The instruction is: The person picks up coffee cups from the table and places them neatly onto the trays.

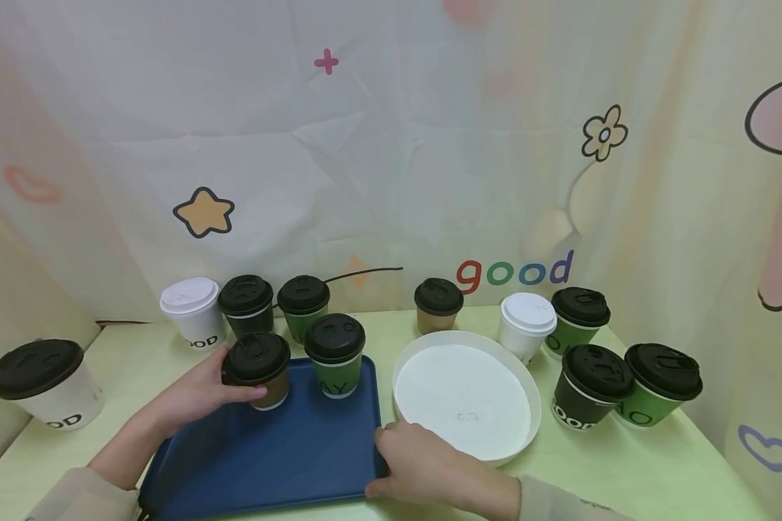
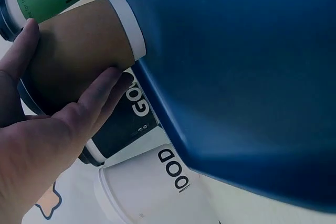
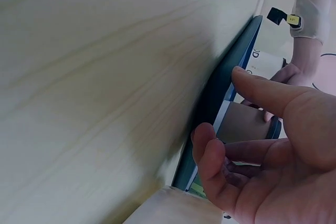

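My left hand (image 1: 192, 391) grips a paper cup with a brown sleeve and black lid (image 2: 84, 40), thumb on one side and fingers on the other. The cup is over the back part of a blue tray (image 1: 267, 456); whether its base touches the tray I cannot tell. Just right of it, a green cup with a black lid (image 1: 336, 362) stands upright on the tray. At the tray's front right corner, my right hand (image 1: 423, 463) holds the edge, its fingers curled and its thumb (image 3: 257, 87) against the tray.
Behind the tray stand white (image 1: 192, 315), black (image 1: 247, 307) and green (image 1: 303, 307) lidded cups. A large white cup (image 1: 59, 394) is at far left. Right of the tray lies a round white tray (image 1: 465, 398), with a small brown cup (image 1: 438, 307) behind and several cups to its right.
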Demonstrator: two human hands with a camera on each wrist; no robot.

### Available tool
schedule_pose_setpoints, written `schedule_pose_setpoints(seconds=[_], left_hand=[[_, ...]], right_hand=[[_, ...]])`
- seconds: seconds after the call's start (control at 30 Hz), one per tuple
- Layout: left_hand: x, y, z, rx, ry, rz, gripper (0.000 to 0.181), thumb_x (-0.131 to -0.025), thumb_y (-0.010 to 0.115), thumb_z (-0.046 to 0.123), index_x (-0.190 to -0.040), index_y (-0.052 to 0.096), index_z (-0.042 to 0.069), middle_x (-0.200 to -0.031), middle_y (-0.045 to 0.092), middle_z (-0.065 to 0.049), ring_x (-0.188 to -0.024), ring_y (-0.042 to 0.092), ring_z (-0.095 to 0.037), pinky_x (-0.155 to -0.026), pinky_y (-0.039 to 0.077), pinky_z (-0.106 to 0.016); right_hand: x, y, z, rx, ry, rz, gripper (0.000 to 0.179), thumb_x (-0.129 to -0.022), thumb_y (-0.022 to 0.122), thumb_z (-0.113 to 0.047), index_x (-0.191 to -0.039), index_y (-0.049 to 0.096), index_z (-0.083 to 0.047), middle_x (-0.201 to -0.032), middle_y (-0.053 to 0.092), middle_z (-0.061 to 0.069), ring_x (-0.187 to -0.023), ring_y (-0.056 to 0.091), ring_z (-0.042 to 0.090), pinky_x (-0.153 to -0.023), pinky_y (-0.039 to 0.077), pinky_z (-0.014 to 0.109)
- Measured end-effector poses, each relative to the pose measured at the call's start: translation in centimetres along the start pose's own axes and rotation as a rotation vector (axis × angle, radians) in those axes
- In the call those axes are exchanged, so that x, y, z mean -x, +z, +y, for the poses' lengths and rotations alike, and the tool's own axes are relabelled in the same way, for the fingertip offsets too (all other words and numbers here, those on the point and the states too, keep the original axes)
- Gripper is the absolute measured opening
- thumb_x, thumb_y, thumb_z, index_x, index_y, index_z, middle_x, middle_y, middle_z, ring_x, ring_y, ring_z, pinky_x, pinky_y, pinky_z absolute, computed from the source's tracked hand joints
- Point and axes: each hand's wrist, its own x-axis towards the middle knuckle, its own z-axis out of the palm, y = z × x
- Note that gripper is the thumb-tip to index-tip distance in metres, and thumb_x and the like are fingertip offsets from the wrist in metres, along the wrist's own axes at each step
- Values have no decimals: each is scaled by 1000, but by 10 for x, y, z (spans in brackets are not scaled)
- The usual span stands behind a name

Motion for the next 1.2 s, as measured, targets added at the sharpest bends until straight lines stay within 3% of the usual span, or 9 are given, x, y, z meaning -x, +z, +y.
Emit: schedule_pose_setpoints(seconds=[0.3,0.53,0.9,1.07,1.2], left_hand=[[-4,5,4,-8,2,5,96,-90,82,29,-155,21,-5,-150,42,-27,-136,41,-43,-108,35,-61],[-7,11,6,-39,-14,10,97,-91,81,30,-155,19,-9,-149,42,-30,-136,41,-46,-106,36,-63],[-11,17,16,-65,-53,-1,107,-89,82,36,-156,12,-10,-156,30,-35,-142,31,-52,-109,32,-66],[-11,17,14,-51,-75,-12,114,-89,83,34,-156,4,-13,-160,17,-37,-145,23,-54,-111,28,-68],[-8,18,11,0,-68,-26,110,-90,83,26,-157,5,-11,-158,24,-36,-141,29,-56,-108,34,-66]], right_hand=[[0,-1,0,2,-18,3,44,-79,88,-44,-94,70,-7,-79,61,-2,-70,58,9,-64,52,27],[-1,-2,-1,-9,-5,-15,43,-79,88,-43,-95,70,-7,-79,61,-2,-70,58,9,-64,52,27],[-1,0,-1,-15,8,-22,43,-80,88,-43,-96,70,-7,-80,61,-2,-70,58,8,-65,52,27],[0,0,-1,3,10,-7,44,-80,88,-44,-96,70,-7,-80,61,-2,-71,58,9,-65,53,28],[0,-1,-1,-1,7,-9,44,-80,88,-43,-96,70,-6,-80,62,-2,-71,58,9,-66,53,28]])
